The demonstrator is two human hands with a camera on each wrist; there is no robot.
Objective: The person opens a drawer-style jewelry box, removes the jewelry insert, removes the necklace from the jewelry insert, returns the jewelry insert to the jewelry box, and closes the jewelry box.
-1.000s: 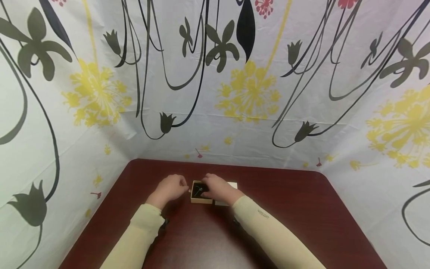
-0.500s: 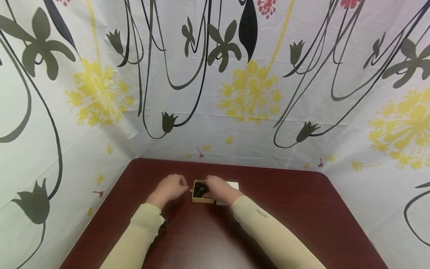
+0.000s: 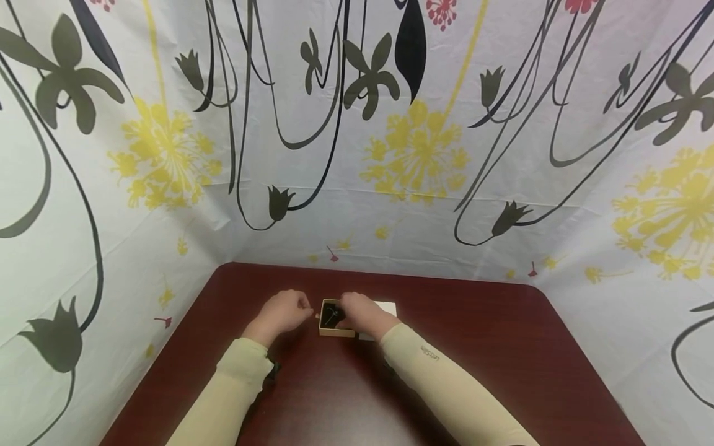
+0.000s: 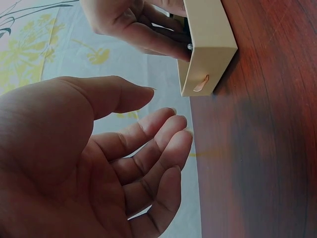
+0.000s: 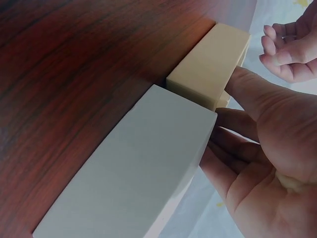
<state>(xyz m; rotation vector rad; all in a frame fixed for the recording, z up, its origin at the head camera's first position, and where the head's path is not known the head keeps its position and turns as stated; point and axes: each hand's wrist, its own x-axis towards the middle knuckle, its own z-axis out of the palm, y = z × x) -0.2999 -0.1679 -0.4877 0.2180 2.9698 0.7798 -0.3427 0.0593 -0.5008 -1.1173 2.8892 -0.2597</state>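
Observation:
A tan jewellery-box drawer [image 3: 337,332] sits on the table, pulled out of its white sleeve [image 5: 129,158]. Inside, a necklace [image 3: 332,314] lies on a black pad. My right hand [image 3: 365,313] reaches over the drawer's right part, thumb and fingers dipping inside; their tips are hidden, so I cannot tell whether they pinch anything. In the left wrist view a small pearl-like bead [image 4: 189,47] shows beside a right fingertip. My left hand [image 3: 284,311] hovers just left of the drawer, loosely curled and holding nothing, near the ribbon pull tab [image 4: 202,83].
The box stands on a dark red wooden table [image 3: 334,396], towards its far edge. A white flowered curtain [image 3: 357,235] hangs behind and along both sides of the table.
The view has shifted slightly. My right hand and forearm have moved very little, and the left hand keeps its place beside the drawer.

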